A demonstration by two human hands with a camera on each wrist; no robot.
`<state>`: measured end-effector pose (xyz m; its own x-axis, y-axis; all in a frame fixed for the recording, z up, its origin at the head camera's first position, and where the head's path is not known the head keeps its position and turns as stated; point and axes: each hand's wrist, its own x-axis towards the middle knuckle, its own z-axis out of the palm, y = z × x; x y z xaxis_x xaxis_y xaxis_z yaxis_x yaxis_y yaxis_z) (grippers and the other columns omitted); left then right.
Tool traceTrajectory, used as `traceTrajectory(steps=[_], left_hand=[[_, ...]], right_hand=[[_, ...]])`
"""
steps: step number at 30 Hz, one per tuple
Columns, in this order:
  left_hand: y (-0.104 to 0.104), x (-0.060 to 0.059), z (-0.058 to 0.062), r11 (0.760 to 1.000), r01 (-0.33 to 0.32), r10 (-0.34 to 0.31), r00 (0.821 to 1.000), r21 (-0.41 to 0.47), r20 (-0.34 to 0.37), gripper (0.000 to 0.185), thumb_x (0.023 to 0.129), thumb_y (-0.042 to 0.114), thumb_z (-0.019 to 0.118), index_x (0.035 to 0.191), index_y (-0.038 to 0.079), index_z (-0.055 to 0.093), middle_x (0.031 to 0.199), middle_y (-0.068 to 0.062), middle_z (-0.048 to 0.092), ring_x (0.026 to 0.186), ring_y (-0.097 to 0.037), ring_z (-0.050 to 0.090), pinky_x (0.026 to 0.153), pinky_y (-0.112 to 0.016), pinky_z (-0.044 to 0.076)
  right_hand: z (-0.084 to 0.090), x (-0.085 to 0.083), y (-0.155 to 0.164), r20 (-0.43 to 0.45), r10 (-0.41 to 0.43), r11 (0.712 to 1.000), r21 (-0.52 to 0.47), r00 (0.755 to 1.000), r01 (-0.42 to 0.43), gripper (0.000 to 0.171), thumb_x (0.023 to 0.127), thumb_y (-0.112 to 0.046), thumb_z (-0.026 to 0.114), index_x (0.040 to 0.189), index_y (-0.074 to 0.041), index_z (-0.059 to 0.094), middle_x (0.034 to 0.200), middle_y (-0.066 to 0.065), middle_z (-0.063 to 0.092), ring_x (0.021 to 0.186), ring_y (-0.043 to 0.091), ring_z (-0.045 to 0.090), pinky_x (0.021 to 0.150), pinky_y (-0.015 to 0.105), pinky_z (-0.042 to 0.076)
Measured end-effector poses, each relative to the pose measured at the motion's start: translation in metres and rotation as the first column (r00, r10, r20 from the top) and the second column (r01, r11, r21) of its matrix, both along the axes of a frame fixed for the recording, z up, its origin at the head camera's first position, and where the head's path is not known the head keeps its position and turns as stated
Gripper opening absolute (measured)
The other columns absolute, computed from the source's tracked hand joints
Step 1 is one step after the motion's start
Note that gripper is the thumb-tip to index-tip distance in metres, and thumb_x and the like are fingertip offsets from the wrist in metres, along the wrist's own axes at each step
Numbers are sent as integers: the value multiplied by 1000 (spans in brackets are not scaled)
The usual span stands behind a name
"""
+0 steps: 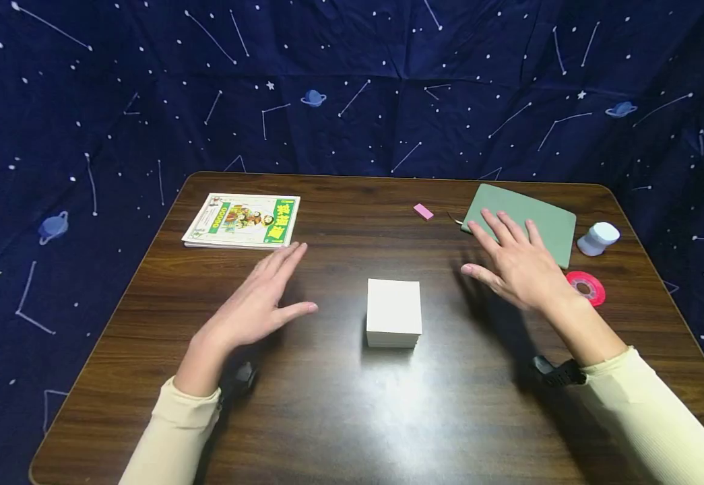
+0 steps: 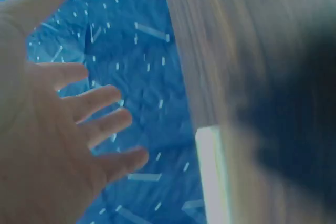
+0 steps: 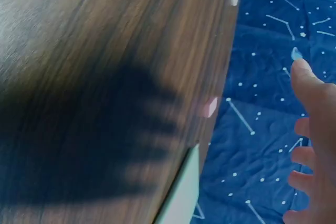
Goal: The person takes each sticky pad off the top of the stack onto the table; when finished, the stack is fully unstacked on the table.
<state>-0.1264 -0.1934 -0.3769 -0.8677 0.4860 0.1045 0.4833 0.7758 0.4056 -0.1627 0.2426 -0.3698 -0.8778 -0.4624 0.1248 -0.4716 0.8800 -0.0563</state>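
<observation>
In the head view my left hand [image 1: 253,303] is held over the table's left half, fingers straight and thumb apart, with nothing in it. Just beyond its fingertips lies a thin stack of illustrated booklets [image 1: 242,221] with a green and white cover. My right hand [image 1: 518,263] hovers at the right with fingers spread, overlapping the near edge of a green notebook [image 1: 533,215]. Between the hands sits a square stack of white paper [image 1: 394,310]. Both wrist views show the palms bare, the left hand [image 2: 58,129] and the right hand [image 3: 320,145] alike.
A small pink block, like an eraser [image 1: 423,211], lies near the back of the wooden table [image 1: 339,417]. Right of the notebook stand a white, capped container [image 1: 597,238] and a red tape roll [image 1: 586,288]. A dark blue starry cloth [image 1: 352,60] hangs behind the table.
</observation>
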Motion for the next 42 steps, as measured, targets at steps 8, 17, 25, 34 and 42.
traceTrajectory(steps=[8, 17, 25, 34, 42], left_hand=[[36, 7, -14, 917, 71, -186, 947, 393, 263, 107, 79, 36, 82, 158, 27, 10, 158, -5, 27, 143, -20, 24, 117, -46, 22], [72, 9, -30, 883, 69, -274, 878, 463, 392, 111, 75, 32, 86, 157, 21, 13, 156, -7, 28, 143, -23, 27, 116, -49, 26], [97, 7, -43, 815, 22, -267, 901, 579, 342, 98, 70, 21, 90, 149, 19, 32, 149, -3, 39, 135, -23, 39, 113, -43, 33], [105, 8, -49, 735, -30, -294, 886, 677, 358, 87, 69, 2, 88, 141, 11, 39, 141, -7, 44, 130, -24, 43, 108, -42, 40], [107, 8, -48, 744, -60, -283, 874, 666, 395, 85, 70, -3, 85, 141, 5, 38, 142, -14, 41, 132, -30, 42, 109, -46, 39]], right_hand=[[15, 9, -20, -7, 151, 960, -236, 989, -148, 70, 93, -48, 62, 150, -13, 40, 157, 12, 30, 144, 35, 24, 116, 56, 19], [15, 33, -75, 37, 433, 852, -343, 901, -395, 70, 91, -50, 65, 148, -15, 44, 155, 5, 34, 143, 26, 28, 118, 49, 20], [2, 46, -106, 58, 532, 808, -333, 845, -486, 76, 88, -51, 68, 149, -14, 41, 153, 9, 37, 140, 24, 32, 117, 47, 24], [3, 47, -113, 85, 462, 861, -283, 883, -423, 76, 85, -47, 73, 149, -21, 41, 150, 1, 40, 130, 17, 41, 108, 43, 38], [4, 46, -111, 85, 446, 869, -282, 891, -408, 76, 84, -48, 73, 149, -21, 43, 145, -1, 44, 124, 13, 44, 99, 38, 43]])
